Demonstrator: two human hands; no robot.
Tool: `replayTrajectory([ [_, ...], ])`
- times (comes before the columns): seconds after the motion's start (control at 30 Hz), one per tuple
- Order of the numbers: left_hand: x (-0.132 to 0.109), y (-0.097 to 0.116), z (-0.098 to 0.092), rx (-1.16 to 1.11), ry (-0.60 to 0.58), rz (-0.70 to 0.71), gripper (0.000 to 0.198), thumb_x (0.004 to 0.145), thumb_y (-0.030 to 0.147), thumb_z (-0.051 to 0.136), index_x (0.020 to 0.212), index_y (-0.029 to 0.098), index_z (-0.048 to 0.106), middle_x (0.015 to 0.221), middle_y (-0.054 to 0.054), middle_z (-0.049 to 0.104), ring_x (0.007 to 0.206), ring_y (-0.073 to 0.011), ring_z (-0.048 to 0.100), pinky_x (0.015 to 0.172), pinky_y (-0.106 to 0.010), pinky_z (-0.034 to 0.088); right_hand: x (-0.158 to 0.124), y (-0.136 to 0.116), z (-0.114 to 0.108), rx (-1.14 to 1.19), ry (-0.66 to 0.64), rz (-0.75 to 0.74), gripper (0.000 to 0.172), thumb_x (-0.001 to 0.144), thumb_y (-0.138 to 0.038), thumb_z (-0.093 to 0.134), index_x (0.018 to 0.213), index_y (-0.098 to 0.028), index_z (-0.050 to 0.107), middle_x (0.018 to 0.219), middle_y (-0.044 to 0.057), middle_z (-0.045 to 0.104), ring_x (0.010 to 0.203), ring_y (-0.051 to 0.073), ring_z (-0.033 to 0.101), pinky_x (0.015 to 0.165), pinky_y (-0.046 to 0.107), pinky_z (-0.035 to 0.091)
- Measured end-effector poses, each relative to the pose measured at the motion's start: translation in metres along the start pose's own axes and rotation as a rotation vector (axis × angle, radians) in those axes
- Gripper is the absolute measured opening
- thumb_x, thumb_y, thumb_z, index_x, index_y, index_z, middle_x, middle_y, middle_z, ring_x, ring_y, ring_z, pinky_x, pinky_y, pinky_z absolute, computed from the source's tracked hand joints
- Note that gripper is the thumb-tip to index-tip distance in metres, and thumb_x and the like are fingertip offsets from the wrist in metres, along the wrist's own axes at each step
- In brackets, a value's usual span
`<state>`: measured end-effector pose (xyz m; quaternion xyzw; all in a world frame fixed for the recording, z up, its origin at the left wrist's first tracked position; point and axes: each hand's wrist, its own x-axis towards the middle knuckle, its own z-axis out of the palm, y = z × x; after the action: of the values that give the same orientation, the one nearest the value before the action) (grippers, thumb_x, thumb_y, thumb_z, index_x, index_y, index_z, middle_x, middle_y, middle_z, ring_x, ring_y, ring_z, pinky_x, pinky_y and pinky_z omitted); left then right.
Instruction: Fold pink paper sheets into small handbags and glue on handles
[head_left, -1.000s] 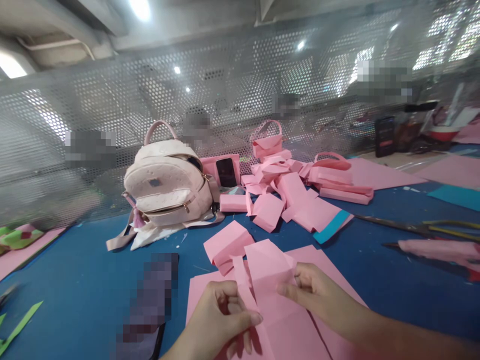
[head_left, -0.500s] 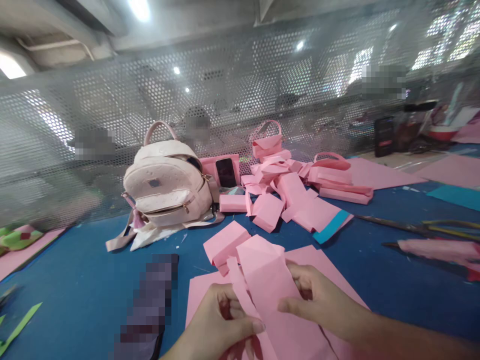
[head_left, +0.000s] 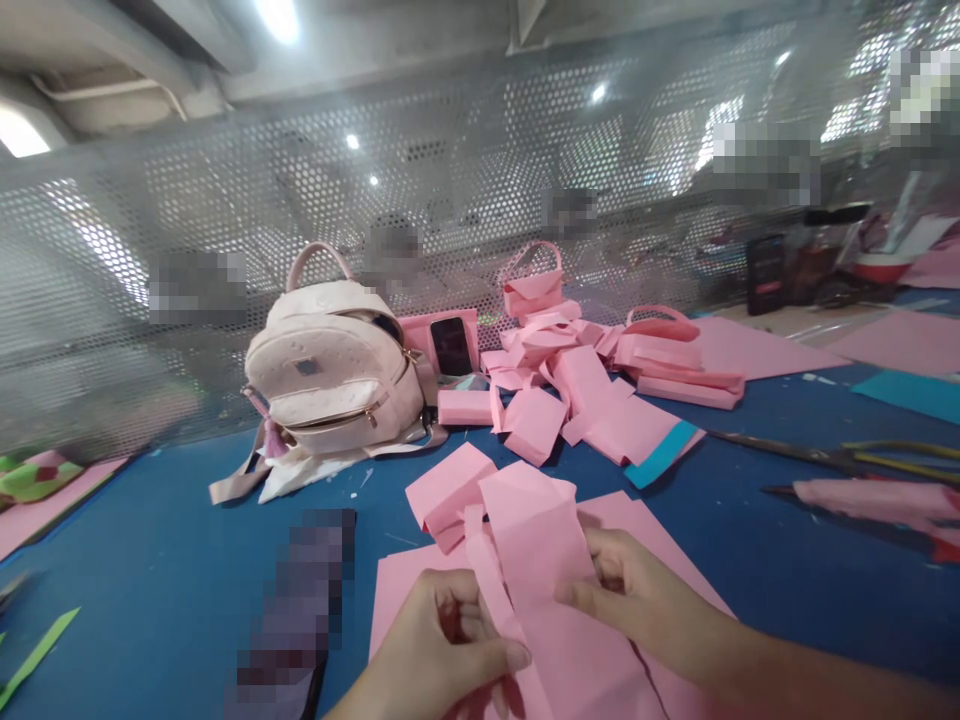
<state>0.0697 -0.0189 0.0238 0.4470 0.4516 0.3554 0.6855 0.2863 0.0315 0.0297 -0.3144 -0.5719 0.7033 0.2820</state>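
Note:
Both my hands hold one creased pink paper piece above a flat pink sheet on the blue table. My left hand is closed, pinching the paper's lower left edge between thumb and fingers. My right hand is closed on its right edge, thumb on top. The paper stands tilted upward between them, its folds partly raised. A folded pink piece lies just beyond it.
A pale pink backpack stands at the back left by the perforated metal screen. A heap of folded pink paper bags lies behind. Scissors and a pink roll are at right. A blurred dark object lies left of my hands.
The pink paper has been folded narrower and taller between my hands. My right hand shifted slightly inward and my left thumb moved across the lower edge.

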Motion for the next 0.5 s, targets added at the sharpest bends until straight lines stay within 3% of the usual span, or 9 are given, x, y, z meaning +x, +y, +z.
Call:
replayTrajectory([
  [0.17, -0.0011, 0.0026, 0.0018, -0.013, 0.070, 0.052, 0.047, 0.062, 0.051, 0.093, 0.069, 0.013, 0.066, 0.051, 0.001, 0.062, 0.042, -0.0074, 0.054, 0.045, -0.019, 0.036, 0.0009, 0.0061, -0.0019, 0.027, 0.032, -0.004, 0.042, 0.079, -0.052, 0.083, 0.100, -0.017, 0.072, 0.079, 0.005, 0.074, 0.071, 0.022, 0.071, 0.070, 0.035, 0.058],
  [0.37, -0.0038, 0.0045, 0.0064, -0.013, 0.010, -0.012, 0.050, 0.059, 0.052, 0.095, 0.074, 0.013, 0.068, 0.057, -0.003, 0.068, 0.052, -0.0124, 0.065, 0.048, -0.019, 0.037, 0.0004, 0.0022, -0.0014, 0.023, 0.001, -0.025, 0.043, 0.081, -0.052, 0.080, 0.103, -0.015, 0.074, 0.082, 0.005, 0.074, 0.076, 0.022, 0.070, 0.071, 0.032, 0.056],
  [0.5, -0.0071, 0.0078, 0.0092, 0.020, 0.038, -0.040, 0.052, 0.055, 0.055, 0.095, 0.068, 0.014, 0.067, 0.056, -0.001, 0.067, 0.055, -0.0141, 0.068, 0.049, -0.019, 0.040, -0.0008, -0.0003, -0.0010, 0.016, -0.089, -0.026, 0.040, 0.078, -0.048, 0.084, 0.101, -0.016, 0.077, 0.084, 0.003, 0.073, 0.076, 0.018, 0.068, 0.070, 0.027, 0.053],
])
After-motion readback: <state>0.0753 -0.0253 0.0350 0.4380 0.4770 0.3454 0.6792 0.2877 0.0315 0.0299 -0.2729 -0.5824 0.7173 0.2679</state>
